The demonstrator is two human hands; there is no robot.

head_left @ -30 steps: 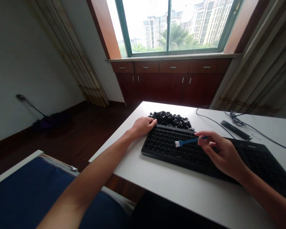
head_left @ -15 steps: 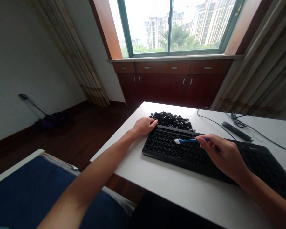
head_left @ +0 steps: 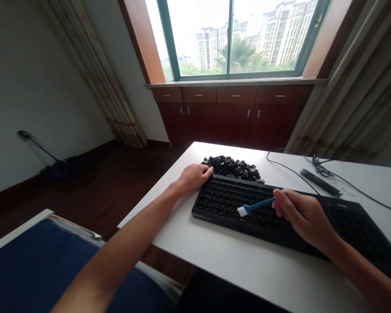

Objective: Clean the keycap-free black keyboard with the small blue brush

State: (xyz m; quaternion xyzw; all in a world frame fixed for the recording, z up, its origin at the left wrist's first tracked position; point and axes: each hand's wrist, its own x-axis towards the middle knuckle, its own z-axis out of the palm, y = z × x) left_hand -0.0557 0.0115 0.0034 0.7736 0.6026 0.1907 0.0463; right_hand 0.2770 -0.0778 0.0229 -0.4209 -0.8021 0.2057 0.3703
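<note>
A black keyboard (head_left: 221, 219) with its keycaps off lies on the white table, its rows of bare key sockets showing. My left hand (head_left: 194, 175) is closed at the keyboard's far left corner, thumb along the edge; the other fingertips are partly hidden. Between the thumb and fingers of my right hand (head_left: 298, 213) is a small blue-handled brush (head_left: 259, 204). Its white bristles point left and sit over the lower middle rows of sockets. Just behind the keyboard is a pile of loose black keycaps (head_left: 233, 167), close to my left fingers.
On the right of the white table (head_left: 234, 256) lie a black bar-shaped piece (head_left: 321, 182), a thin bent metal piece (head_left: 348, 191) and a coiled black cable (head_left: 321, 165). A blue padded seat (head_left: 35, 265) stands at lower left. Wooden cabinets (head_left: 233, 117) line the window wall.
The brush has moved down toward the keyboard's front rows, and its handle now tilts up to the right. My left hand keeps its place at the corner. The view has shifted slightly.
</note>
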